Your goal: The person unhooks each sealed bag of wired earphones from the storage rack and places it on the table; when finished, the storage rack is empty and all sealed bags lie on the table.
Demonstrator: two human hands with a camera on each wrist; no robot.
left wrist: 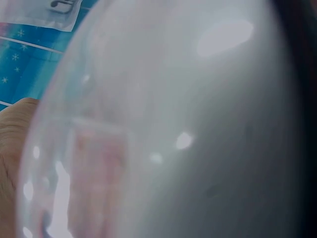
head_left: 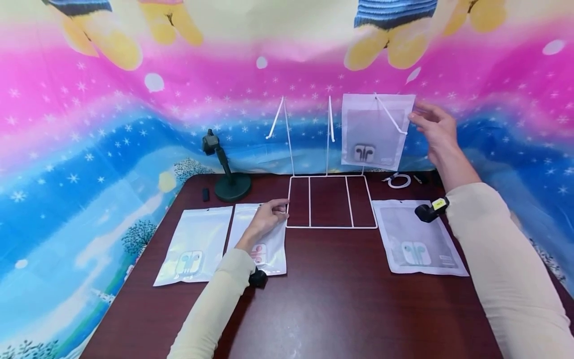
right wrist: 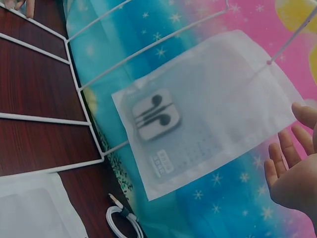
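A white wire display rack [head_left: 332,227] stands on the table with several hooks. From its right hook hangs a frosted zip bag [head_left: 358,119] with boxed earphones [right wrist: 157,115] showing through near the bottom. My right hand [head_left: 437,127] is at the bag's right edge, fingers spread and loosely bent. In the right wrist view the thumb tip is next to that edge, and nothing is gripped. My left hand [head_left: 268,218] pinches the left rail of the rack's base, above another earphone bag [head_left: 273,254]. A glossy, blurred surface fills most of the left wrist view.
More earphone bags lie flat on the table, one at far left [head_left: 202,239] and one at right [head_left: 412,234]. A dark stand [head_left: 232,186] and a small black item [head_left: 205,194] are at back left. A coiled white cable [head_left: 399,181] lies behind the right bag.
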